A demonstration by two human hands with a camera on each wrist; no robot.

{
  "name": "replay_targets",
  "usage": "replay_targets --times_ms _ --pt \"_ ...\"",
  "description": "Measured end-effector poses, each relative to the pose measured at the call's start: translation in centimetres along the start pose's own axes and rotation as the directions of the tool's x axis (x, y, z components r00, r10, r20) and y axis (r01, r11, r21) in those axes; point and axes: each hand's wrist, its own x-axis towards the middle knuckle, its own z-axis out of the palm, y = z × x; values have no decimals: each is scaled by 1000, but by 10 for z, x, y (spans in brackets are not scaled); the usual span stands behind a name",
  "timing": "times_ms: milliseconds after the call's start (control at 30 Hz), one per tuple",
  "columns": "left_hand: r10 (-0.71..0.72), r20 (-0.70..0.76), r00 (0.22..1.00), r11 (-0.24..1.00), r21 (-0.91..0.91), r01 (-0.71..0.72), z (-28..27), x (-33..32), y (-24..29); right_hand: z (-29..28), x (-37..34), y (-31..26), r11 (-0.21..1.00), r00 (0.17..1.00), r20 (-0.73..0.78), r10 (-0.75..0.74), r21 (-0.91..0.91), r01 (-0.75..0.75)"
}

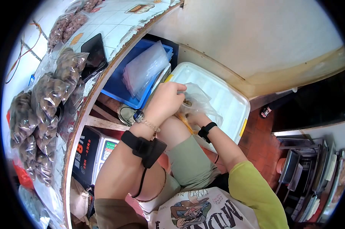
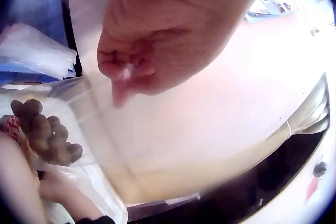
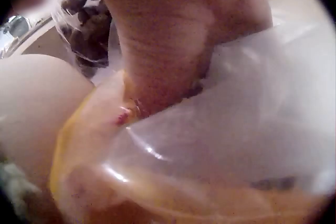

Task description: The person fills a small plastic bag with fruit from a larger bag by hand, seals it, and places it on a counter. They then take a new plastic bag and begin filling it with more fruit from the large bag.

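My left hand [image 1: 166,103] has its fingers curled at the upper edge of a clear plastic bag [image 2: 86,140]. Several round brown pieces [image 2: 47,132] lie in the bottom of that bag. In the left wrist view, a small whitish bit shows between the left hand's [image 2: 157,45] fingers. Beside it, lower down, my right hand [image 1: 197,118] reaches into a larger clear bag [image 3: 252,113] with yellow-orange parts, close to the bare knee. The right wrist view shows this hand [image 3: 173,40] going in behind the plastic, its fingers hidden; I cannot tell what they hold.
A white storage box [image 1: 229,103] with yellow latches stands beyond the hands. Left of it, a blue crate [image 1: 111,86] holds flat plastic bags [image 1: 145,68]. Filled bags [image 1: 46,95] and a phone [image 1: 94,55] lie on the counter, above a scale [image 1: 103,152]. Another person's foot [image 1: 265,112] shows at right.
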Motion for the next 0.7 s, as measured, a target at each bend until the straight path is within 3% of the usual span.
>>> replay_targets --times_ms 33,67,233,300,400,500,600,700 --pt "-1 -1 1000 1000 -1 1 -1 0 2 2 0 4 994 996 -39 -74 72 77" --pt "25 -18 1000 999 21 -24 -2 -1 4 1 0 3 995 997 -55 -56 82 61" --pt "23 -20 1000 998 62 -22 1 -3 -2 -2 11 -11 980 979 -122 166 135 -149" --pt "120 -28 992 984 133 -115 3 -2 -6 -5 11 -14 964 966 -61 250 105 -243" --pt "51 0 999 994 93 -51 1 -4 0 -9 11 -18 932 936 24 351 87 -351" --pt "68 0 998 993 98 -68 0 -5 -1 -9 10 -18 897 903 76 423 108 -429" --pt "76 7 997 990 120 -76 -1 -5 -2 -8 6 -15 832 859 166 483 218 -510" --pt "69 15 997 992 109 -71 0 -5 -3 -5 -6 -11 689 792 292 536 391 -611"
